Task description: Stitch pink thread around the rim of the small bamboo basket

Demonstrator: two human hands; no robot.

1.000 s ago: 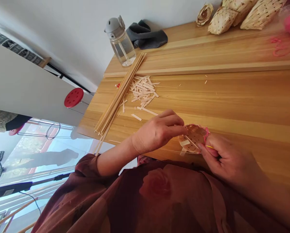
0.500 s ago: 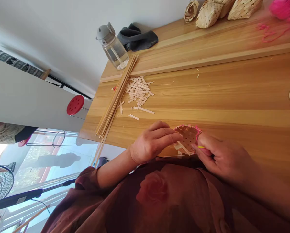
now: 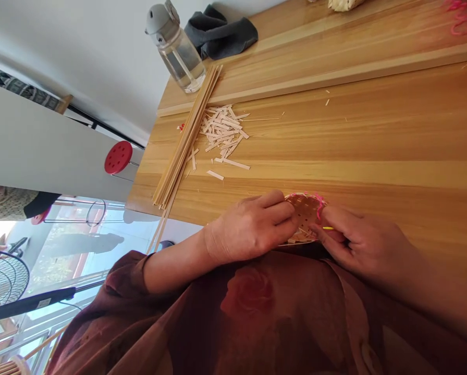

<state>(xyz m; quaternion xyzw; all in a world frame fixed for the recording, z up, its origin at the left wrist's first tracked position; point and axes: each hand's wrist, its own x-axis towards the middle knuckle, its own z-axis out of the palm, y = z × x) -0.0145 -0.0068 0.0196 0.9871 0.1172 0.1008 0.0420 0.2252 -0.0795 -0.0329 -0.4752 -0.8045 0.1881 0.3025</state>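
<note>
A small woven basket (image 3: pixel 302 211) with pink yarn (image 3: pixel 320 203) along its rim is held close to my body at the table's near edge. My left hand (image 3: pixel 257 224) is closed at the basket's left side, its curled fingers pressing on the rim. What lies under those fingertips is hidden. My right hand (image 3: pixel 358 239) grips the basket's right side. Between its thumb and fingers shows a thin yellow piece (image 3: pixel 328 228), too small to identify. Pale strip ends (image 3: pixel 302 235) show inside the basket's near side.
Long thin wooden strips (image 3: pixel 188 138) lie bundled on the table (image 3: pixel 354 166), beside a pile of short cut pieces (image 3: pixel 222 130). Behind are a water bottle (image 3: pixel 181 62) and a dark cloth (image 3: pixel 228 34). A red stool (image 3: pixel 118 157) and a fan (image 3: pixel 4 276) stand beyond the left edge.
My left fingers have curled in against the basket rim, and the strip ends that stuck out there now lie lower inside. The view has tilted downward. My right hand keeps its hold.
</note>
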